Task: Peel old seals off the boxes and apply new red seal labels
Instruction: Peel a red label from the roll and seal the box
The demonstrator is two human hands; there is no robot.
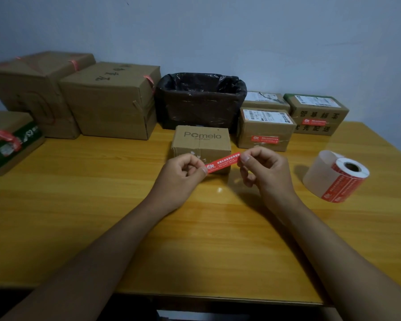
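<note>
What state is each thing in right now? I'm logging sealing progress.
red seal label: peeled free, stretched between both hands
left hand: pinching the label's left end
right hand: pinching its right end
Pomelo box: closed, no red seal visible
label roll: lying on its side, partly unwound
bin: open, lined with a black bag
box right of Pomelo: red seal on its front

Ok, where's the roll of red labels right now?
In the head view the label roll lies on its side on the table, to the right of the right hand and in front of the small boxes.
</note>
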